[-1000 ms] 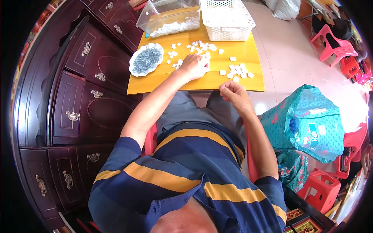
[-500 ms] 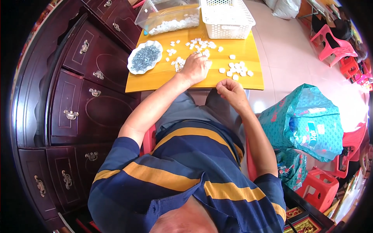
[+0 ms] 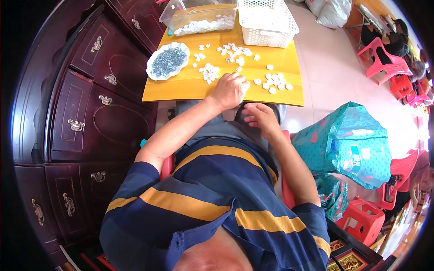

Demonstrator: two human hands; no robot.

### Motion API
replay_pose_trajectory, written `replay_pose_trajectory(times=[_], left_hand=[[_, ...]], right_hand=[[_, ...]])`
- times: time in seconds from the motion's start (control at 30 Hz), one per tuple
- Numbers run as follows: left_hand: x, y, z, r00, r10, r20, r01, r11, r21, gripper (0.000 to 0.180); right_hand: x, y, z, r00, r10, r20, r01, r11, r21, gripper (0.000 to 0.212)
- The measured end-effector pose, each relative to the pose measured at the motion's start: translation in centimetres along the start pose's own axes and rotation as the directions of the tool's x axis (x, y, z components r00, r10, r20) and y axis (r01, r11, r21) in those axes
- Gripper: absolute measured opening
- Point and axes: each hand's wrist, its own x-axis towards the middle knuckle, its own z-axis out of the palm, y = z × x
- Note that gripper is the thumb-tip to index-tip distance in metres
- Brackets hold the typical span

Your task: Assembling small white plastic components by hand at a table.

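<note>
My left hand (image 3: 229, 91) rests at the near edge of the yellow table (image 3: 167, 92), its fingers curled down; whatever they may hold is hidden. Just off that edge, over my lap, is my right hand (image 3: 262, 119), its fingers loosely bent and apart, with nothing visible in them. Beyond the left hand lie a cluster of small white pieces with openings (image 3: 209, 72) and a looser scatter of white pieces (image 3: 233, 52). Several small solid white pieces (image 3: 273, 81) form a group on the right. A scalloped white dish (image 3: 152, 67) holds many small grey-blue bits.
A clear plastic bin (image 3: 199, 19) with white pieces and a white perforated basket (image 3: 270, 37) stand at the table's far side. Dark wooden drawers (image 3: 90, 122) line the left. A large teal bag (image 3: 343, 144) and red stools (image 3: 361, 221) are on the right.
My left hand has drawn back toward the near table edge. My right hand has moved down and left off the table, and its pinched fingers have loosened. The view has shifted slightly.
</note>
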Motion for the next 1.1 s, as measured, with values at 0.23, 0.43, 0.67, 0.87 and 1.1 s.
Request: replay_pose_trajectory(times=[0.23,0.43,0.67,0.87,1.1], left_hand=[[-0.5,1.0,0.4,0.999,0.028,0.019,-0.028,0.999,0.023,0.007],[-1.2,1.2,0.7,1.0,0.013,0.007,-0.013,0.999,-0.051,0.009],[-2.1,1.4,0.1,0.993,-0.065,-0.101,0.051,0.989,-0.137,0.01],[-2.9,2.0,0.8,0.997,0.075,0.022,-0.071,0.99,-0.124,0.014],[-2.9,2.7,1.2,0.996,0.063,-0.059,-0.068,0.993,-0.093,0.016]], right_hand=[[1.2,1.7,-0.6,0.984,0.178,0.024,-0.157,0.789,0.594,0.03],[1.2,1.7,-0.7,0.982,0.183,0.043,-0.169,0.758,0.63,0.031],[1.3,2.4,-1.0,0.985,0.173,0.002,-0.136,0.765,0.63,0.022],[1.4,2.2,-0.8,0.981,0.195,-0.018,-0.131,0.723,0.679,0.021],[1.9,2.5,-0.8,0.986,0.158,-0.051,-0.081,0.727,0.682,0.016]])
